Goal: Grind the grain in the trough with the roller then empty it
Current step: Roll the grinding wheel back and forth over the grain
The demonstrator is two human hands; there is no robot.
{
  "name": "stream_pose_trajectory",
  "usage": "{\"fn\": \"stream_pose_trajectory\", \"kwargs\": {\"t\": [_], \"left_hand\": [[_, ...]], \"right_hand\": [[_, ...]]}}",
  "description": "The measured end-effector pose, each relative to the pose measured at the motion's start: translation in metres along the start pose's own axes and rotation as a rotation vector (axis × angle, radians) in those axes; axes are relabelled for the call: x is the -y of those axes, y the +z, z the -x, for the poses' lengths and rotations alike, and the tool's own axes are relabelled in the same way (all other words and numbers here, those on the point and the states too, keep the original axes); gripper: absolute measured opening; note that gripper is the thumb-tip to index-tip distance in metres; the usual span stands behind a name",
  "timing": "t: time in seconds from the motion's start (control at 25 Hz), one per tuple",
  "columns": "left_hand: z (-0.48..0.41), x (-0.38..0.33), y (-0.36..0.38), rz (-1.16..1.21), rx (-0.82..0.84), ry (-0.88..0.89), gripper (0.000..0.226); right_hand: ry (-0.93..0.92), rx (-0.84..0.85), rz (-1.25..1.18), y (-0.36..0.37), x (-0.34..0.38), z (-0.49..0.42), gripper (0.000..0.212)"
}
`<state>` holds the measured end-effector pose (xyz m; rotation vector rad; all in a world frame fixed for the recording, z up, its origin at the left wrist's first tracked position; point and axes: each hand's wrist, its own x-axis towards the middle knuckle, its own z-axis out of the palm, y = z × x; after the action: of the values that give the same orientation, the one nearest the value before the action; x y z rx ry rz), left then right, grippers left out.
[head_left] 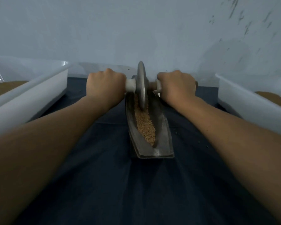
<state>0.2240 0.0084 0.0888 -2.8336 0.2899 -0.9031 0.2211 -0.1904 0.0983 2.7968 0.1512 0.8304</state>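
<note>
Hands: left hand [106, 82] and right hand [177, 85] each fisted round a handle of the roller [142, 85], disc upright near the far end of the trough [159, 143] on the worktop, grain [145, 125] looking mostly whole; judged best worked with even downward pressure, disc centred, full-length strokes.

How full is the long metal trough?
Partly full: tan grain lies along the bottom of the trough, below its rim, and the roller stands in it.
</note>
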Motion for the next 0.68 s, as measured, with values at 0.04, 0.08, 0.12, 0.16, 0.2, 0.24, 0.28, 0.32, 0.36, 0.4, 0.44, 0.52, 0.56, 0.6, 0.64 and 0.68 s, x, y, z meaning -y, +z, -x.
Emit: {"fn": "stream_pose_trajectory", "kwargs": {"t": [0.04,0.08,0.12,0.16,0.2,0.24,0.28,0.32,0.36,0.4,0.44,0.52,0.56,0.6,0.64,0.68], "left_hand": [[0.002,0.002,0.000,0.015,0.018,0.004,0.010],[0.009,0.005,-0.001,0.022,0.021,0.026,0.009],[0.021,0.011,-0.003,0.027,-0.007,0.070,0.008],[0.035,0.015,-0.007,0.014,-0.076,0.132,0.015],[0.048,0.018,-0.014,-0.011,-0.122,0.186,0.025],[0.054,0.020,-0.020,-0.011,-0.174,0.227,0.032],[0.052,0.020,-0.025,-0.017,-0.182,0.240,0.035],[0.047,0.018,-0.023,-0.047,-0.162,0.229,0.036],[0.042,0.013,-0.018,-0.092,-0.113,0.190,0.034],[0.032,0.009,-0.011,-0.110,-0.077,0.158,0.027],[0.019,0.005,-0.006,-0.089,-0.059,0.115,0.017],[-0.001,0.002,-0.005,-0.037,0.031,0.042,0.010],[-0.003,0.002,-0.005,-0.017,0.073,0.030,0.012],[0.000,0.003,-0.007,-0.003,0.082,0.040,0.012],[0.008,0.007,-0.009,-0.004,0.068,0.070,0.008],[0.021,0.012,-0.011,-0.001,0.018,0.112,0.008]], "right_hand": [[-0.028,0.018,-0.007,-0.004,0.001,0.001,0.012],[-0.070,0.036,-0.018,-0.009,-0.003,0.008,0.011],[-0.119,0.032,-0.019,-0.012,-0.008,0.019,0.010],[-0.153,-0.003,-0.002,-0.013,-0.014,0.035,0.014],[-0.157,-0.049,0.031,-0.016,-0.018,0.051,0.020],[-0.137,-0.087,0.038,-0.017,-0.021,0.063,0.025],[-0.112,-0.123,0.051,-0.016,-0.023,0.066,0.028],[-0.083,-0.125,0.060,-0.012,-0.021,0.065,0.027],[-0.056,-0.112,0.067,-0.006,-0.017,0.060,0.023],[-0.030,-0.105,0.047,0.000,-0.012,0.048,0.016],[0.005,-0.062,0.005,0.003,-0.007,0.033,0.008],[0.011,0.001,-0.028,0.004,0.001,0.006,0.010],[-0.006,0.036,-0.037,0.001,0.003,0.000,0.012],[-0.038,0.060,-0.039,-0.004,0.001,0.002,0.011],[-0.079,0.066,-0.050,-0.009,-0.003,0.012,0.009],[-0.121,0.039,-0.038,-0.013,-0.009,0.027,0.018]]}}
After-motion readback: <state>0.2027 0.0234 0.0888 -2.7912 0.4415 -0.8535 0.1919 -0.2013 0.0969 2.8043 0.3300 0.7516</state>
